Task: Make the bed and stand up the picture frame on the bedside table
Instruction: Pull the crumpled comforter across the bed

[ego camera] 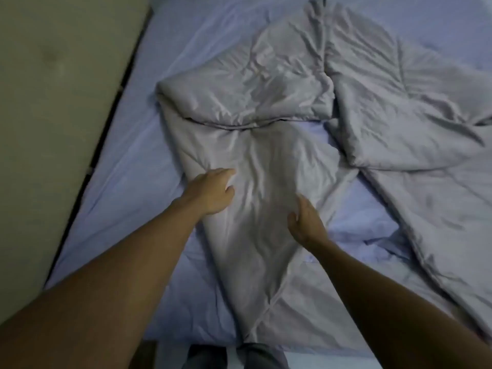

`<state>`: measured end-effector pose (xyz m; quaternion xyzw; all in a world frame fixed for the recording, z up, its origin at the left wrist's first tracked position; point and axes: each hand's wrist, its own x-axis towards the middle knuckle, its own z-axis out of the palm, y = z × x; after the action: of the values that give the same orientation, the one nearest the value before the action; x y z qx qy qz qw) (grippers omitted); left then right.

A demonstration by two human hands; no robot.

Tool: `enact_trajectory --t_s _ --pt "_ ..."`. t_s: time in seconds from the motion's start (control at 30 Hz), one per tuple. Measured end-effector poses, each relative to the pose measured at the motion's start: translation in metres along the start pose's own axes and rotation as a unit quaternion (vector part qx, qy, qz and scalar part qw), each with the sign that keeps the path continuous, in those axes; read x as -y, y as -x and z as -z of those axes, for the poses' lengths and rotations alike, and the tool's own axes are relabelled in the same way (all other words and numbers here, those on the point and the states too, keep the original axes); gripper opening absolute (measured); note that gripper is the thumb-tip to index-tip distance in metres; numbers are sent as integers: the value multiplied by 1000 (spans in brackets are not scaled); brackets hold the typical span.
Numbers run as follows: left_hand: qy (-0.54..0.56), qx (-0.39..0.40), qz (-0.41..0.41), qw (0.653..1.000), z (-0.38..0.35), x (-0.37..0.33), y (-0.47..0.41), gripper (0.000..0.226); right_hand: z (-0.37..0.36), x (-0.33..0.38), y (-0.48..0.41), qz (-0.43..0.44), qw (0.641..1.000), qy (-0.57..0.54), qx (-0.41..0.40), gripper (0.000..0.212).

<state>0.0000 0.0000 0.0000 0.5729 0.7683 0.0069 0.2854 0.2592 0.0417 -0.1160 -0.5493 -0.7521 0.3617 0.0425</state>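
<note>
- Duvet [266, 161], grey and quilted, lies bunched and twisted across the middle of the bed: one long crumpled strip runs toward the near edge, a folded-over lump sits above it, and a second mass sprawls off to the right.
- Bed-making looks barely begun, by my reading: nothing is spread flat, and large areas of the blue sheet [149, 145] show bare on both sides of the strip.
- No picture frame or bedside table is in view, so that part cannot be judged.
- Left hand [210, 191] rests on the left edge of the strip, fingers loosely curled onto the fabric; whether it has pinched any cloth I cannot tell.
- Right hand [306, 221] lies at the strip's right edge, fingers spread and relaxed, touching the cloth, not closed on it.
- The strip runs between the two hands.
- Beige padded headboard [53, 102] stands along the left side.
</note>
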Motion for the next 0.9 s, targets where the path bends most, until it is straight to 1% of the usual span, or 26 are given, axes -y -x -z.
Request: enact_trajectory --t_s 0.07,0.1,0.17,0.2,0.27,0.33,0.4,0.47,0.53,0.6,0.7,0.73,0.77,0.8,0.87,0.9 --pt "-7 15 -43 999 -11 -19 -39 55 1 -24 -7 -41 997 -10 -63 62" --pt "-10 23 -60 998 -18 -30 -58 55 -3 -38 -9 -60 994 1 -91 59" --pt "-13 45 -92 995 -31 -53 -97 53 -12 -63 -10 -82 988 29 -129 44" --pt "-16 51 -111 992 -38 -66 -114 53 -17 -73 -11 -82 986 41 -141 43" --pt "-26 52 -154 986 -55 -90 -149 51 -30 -89 -13 -66 984 43 -162 46" --pt "-35 46 -198 978 -76 -114 -183 49 -43 -101 -12 -55 983 24 -176 53" --pt "-58 37 -241 968 -98 -137 -215 44 -52 -107 -11 -57 984 -13 -169 66" --pt "-99 39 -268 958 -121 -155 -245 38 -58 -117 -11 -48 985 -34 -160 78" --pt "-123 52 -266 955 -137 -167 -266 34 -63 -128 -14 -39 984 -56 -163 80" --pt "-123 36 -262 956 -148 -173 -275 42 -65 -139 -18 -33 981 -79 -173 76" --pt "-155 -52 -281 946 -151 -178 -269 63 -66 -142 -20 -17 976 -97 -194 73" --pt "-170 -69 -284 941 -149 -178 -264 70 -68 -139 -18 -10 975 -84 -207 72" --pt "-180 -69 -283 940 -146 -177 -260 75 -69 -136 -16 -6 974 -54 -219 73" --pt "-183 -53 -277 942 -141 -173 -254 75 -71 -129 -12 -8 974 -9 -227 73" --pt "-180 -16 -267 947 -128 -161 -244 66 -76 -116 -8 -33 971 81 -224 75" --pt "-184 -6 -262 947 -120 -152 -237 62 -78 -108 -5 -55 968 104 -223 75"
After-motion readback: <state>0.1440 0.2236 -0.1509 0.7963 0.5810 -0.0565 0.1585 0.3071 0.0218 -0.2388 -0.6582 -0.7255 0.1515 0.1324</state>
